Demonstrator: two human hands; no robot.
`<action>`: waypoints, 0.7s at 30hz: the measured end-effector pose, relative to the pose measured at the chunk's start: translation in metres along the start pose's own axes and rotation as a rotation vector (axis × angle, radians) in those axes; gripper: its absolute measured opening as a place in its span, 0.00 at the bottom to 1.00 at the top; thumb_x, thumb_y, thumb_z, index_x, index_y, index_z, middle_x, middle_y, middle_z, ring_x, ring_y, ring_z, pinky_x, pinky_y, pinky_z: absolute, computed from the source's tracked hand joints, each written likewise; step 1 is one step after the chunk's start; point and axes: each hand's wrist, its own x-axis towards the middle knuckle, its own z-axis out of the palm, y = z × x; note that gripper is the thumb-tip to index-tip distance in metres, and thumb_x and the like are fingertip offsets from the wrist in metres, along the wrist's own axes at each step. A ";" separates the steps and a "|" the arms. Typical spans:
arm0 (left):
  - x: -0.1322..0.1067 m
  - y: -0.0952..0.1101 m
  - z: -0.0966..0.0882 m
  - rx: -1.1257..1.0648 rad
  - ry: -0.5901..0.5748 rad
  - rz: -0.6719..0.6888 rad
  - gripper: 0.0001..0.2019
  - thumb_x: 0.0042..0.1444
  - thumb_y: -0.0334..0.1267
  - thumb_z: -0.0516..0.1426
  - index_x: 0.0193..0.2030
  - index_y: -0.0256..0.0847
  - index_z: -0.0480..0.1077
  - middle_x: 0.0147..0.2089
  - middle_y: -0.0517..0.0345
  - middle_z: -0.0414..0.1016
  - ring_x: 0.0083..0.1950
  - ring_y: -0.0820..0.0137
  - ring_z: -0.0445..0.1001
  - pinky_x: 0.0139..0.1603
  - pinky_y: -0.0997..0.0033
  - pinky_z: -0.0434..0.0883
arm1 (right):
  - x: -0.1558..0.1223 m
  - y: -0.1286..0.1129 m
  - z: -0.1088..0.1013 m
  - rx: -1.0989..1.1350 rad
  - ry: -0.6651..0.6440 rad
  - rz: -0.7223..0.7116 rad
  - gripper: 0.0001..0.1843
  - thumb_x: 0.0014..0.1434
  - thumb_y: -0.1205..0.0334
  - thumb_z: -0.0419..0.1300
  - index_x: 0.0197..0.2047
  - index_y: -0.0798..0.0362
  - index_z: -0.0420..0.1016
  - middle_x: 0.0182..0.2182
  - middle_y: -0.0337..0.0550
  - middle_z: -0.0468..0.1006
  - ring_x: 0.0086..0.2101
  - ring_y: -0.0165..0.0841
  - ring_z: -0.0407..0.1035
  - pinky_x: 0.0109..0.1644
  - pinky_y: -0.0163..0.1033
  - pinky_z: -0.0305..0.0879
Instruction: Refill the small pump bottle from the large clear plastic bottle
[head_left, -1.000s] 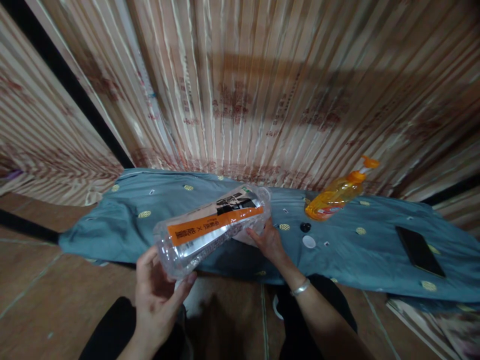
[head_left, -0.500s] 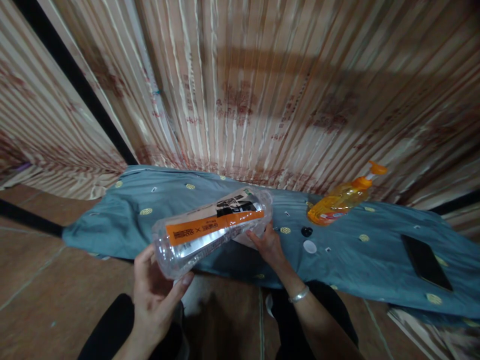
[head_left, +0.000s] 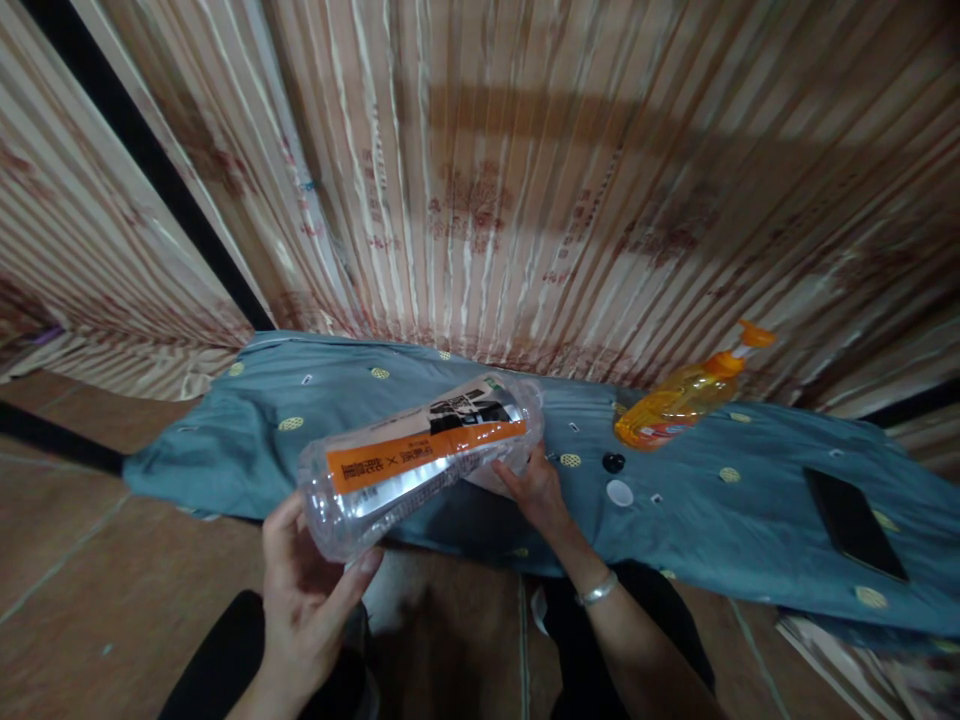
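Note:
A large clear plastic bottle [head_left: 420, 458] with an orange and black label lies almost level in front of me, tilted up to the right. My left hand [head_left: 307, 590] cups its base from below, thumb and fingers wrapped round it. My right hand [head_left: 536, 490] grips the bottle's far end near the neck, above the blue cloth [head_left: 247, 450]. Right of that hand a black cap [head_left: 613, 462] and a white cap [head_left: 619, 492] lie on the cloth.
An orange pump bottle [head_left: 679, 398] lies on its side on the cloth at the right. A dark phone [head_left: 847, 522] rests further right. A striped curtain [head_left: 480, 170] hangs behind. Brown floor tiles [head_left: 90, 580] and my dark trouser legs fill the foreground.
The bottle's base and my left hand have shifted slightly left and up. Both hands keep their hold.

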 end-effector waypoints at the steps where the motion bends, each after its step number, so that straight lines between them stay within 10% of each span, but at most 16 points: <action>1: 0.001 0.000 0.000 0.003 0.001 0.000 0.28 0.50 0.41 0.76 0.57 0.49 0.76 0.50 0.56 0.86 0.47 0.60 0.86 0.47 0.66 0.83 | 0.000 -0.001 -0.001 0.001 -0.009 0.010 0.35 0.61 0.51 0.66 0.68 0.49 0.66 0.55 0.59 0.87 0.52 0.55 0.84 0.58 0.67 0.82; 21: 0.000 0.006 -0.003 0.003 -0.070 0.009 0.29 0.52 0.38 0.75 0.59 0.49 0.74 0.50 0.54 0.87 0.48 0.58 0.88 0.45 0.64 0.85 | 0.002 0.014 0.009 -0.089 0.004 -0.046 0.34 0.65 0.44 0.66 0.67 0.51 0.67 0.52 0.63 0.88 0.50 0.57 0.84 0.55 0.65 0.83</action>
